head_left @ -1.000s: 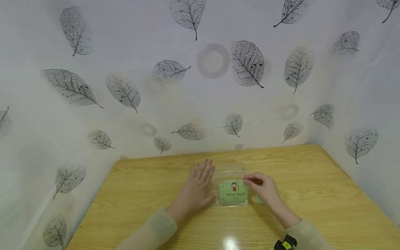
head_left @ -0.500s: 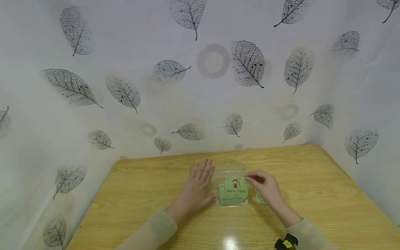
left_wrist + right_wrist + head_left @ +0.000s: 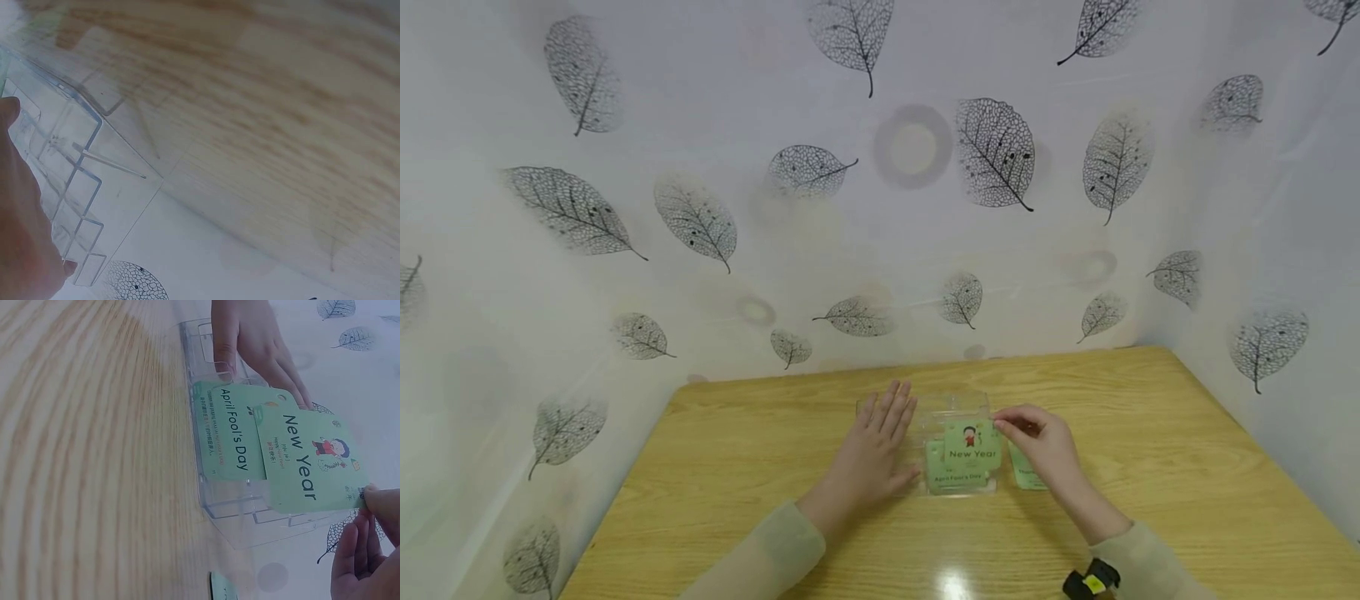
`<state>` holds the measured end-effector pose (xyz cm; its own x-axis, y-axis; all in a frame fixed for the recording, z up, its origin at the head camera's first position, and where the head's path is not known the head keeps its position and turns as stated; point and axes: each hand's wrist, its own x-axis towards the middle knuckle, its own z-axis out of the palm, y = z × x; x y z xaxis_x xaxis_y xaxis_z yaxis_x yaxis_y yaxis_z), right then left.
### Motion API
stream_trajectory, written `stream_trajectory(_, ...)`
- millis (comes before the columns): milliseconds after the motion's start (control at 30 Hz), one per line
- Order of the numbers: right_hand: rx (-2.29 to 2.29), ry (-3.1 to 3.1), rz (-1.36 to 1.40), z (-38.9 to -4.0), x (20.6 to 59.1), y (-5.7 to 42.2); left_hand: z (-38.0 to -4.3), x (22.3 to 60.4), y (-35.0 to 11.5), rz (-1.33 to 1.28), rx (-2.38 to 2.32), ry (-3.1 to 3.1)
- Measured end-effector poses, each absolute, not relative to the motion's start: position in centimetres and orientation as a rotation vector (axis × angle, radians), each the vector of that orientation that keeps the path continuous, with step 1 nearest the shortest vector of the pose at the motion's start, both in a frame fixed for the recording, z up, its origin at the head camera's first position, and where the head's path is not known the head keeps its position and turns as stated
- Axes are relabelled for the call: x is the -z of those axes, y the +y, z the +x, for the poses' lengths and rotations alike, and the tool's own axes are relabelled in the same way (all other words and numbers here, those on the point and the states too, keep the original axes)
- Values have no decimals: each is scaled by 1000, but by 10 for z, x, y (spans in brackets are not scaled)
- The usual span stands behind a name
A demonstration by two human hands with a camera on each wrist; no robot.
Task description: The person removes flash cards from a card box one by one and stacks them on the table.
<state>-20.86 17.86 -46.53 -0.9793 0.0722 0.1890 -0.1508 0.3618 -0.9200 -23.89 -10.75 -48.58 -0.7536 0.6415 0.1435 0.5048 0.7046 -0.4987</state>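
Note:
Between thumb and finger, my right hand pinches the edge of a green "New Year" card, with a small figure in red printed on it. In the right wrist view that card overlaps a green "April Fool's Day" card, which sits in a clear plastic stepped card holder. My left hand rests on the holder's left part with its fingers straight. The left wrist view shows the holder's stepped side next to that hand.
Another green card lies on the wooden table, partly hidden by my right hand. A pale leaf-printed cloth hangs behind and along both sides. My right wrist wears a black band.
The "New Year" card has moved up and right in my right hand's pinch, uncovering the "April Fool's Day" card. My left hand has stayed in place.

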Motion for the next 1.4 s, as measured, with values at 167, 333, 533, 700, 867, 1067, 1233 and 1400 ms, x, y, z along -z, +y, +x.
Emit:
stream_trajectory(167, -1680, -2418, 57, -209, 465, 181, -239, 486, -107, -896, -633, -2620)
stream_trajectory(333, -1677, -2420, 59, -209, 466, 185, -238, 485, -107, -902, -615, -2620)
stream_trajectory(533, -1680, -2431, 34, -209, 466, 189, -238, 486, -107, -906, -606, -2609)
stream_trajectory(700, -1671, -2442, 28, -208, 464, 192, -239, 486, -107, -909, -578, -2609)
stream_trajectory(867, -1663, -2451, 3, -207, 462, 196, -239, 486, -107, -907, -602, -2618)
stream_trajectory(1067, -1677, -2451, -31, -207, 463, 201, -239, 486, -107, -906, -586, -2624)
stream_trajectory(1233, -1662, -2436, -9, -206, 462, 206, -239, 486, -107, -898, -598, -2623)
stream_trajectory(1400, -1655, -2431, -5, -205, 461, 211, -239, 486, -107, -902, -592, -2616)
